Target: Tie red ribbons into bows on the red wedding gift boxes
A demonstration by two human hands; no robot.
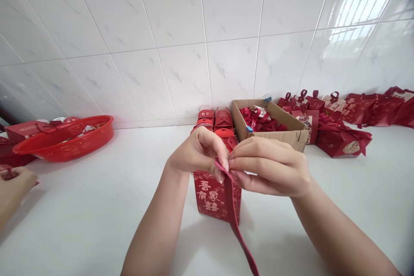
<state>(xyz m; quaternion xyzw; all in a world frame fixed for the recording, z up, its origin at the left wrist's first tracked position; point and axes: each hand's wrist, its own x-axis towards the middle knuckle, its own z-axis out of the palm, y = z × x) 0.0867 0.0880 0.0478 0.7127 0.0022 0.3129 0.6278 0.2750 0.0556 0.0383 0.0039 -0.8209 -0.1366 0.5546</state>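
A dark red ribbon [233,211] runs down from my fingertips, its long tail hanging toward the front of the table. My left hand [203,151] pinches the ribbon near its upper end, where it is folded over. From the other side, my right hand [268,166] has its thumb and fingers closed at the same spot, touching the ribbon. Just behind the hands a red gift box [210,198] with pale Chinese characters stands upright on the white table. My hands hide its top.
Behind are more red boxes [223,118] and a cardboard box [291,138] of red ribbons. Finished-looking red gift boxes [359,110] line the wall at right. At left stands a red plastic basin [74,148]; another person's hand [17,187] is nearby.
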